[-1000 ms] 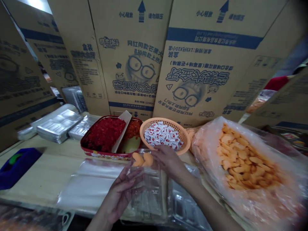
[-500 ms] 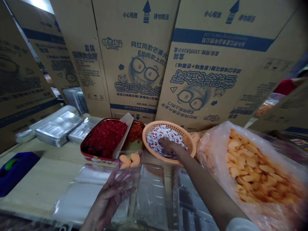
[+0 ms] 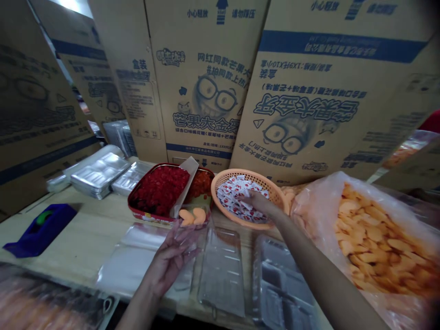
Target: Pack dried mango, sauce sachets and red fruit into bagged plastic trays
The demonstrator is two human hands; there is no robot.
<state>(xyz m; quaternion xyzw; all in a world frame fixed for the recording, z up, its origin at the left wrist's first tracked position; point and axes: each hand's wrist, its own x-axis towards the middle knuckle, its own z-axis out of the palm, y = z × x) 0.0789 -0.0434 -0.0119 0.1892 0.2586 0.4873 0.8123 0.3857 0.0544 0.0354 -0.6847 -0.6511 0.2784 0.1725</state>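
My left hand (image 3: 175, 252) is closed around a clear plastic tray (image 3: 210, 223), whose far end holds orange curved candies (image 3: 193, 216). Inside the peach basket (image 3: 223, 211), my right hand (image 3: 258, 202) reaches over a heap of small white packets (image 3: 231, 196) with red print. Its fingertips pinch one packet at the heap's top. Below the hands lie an empty clear tray (image 3: 225, 270) and another clear compartment tray (image 3: 280, 279). Flat clear plastic bags (image 3: 127, 263) sit under and left of my left hand.
A red-rimmed tin (image 3: 161, 190) of red and orange pieces has a white divider. At right stands an open plastic bag (image 3: 318, 201) of orange candies. Stacked clear trays (image 3: 99, 172) and a blue tape dispenser (image 3: 43, 229) are at left. Cardboard boxes (image 3: 202, 46) wall the back.
My right hand has lifted slightly from the packets, with one now at its fingertips. My left hand still holds its tray. The whole view has shifted a little.
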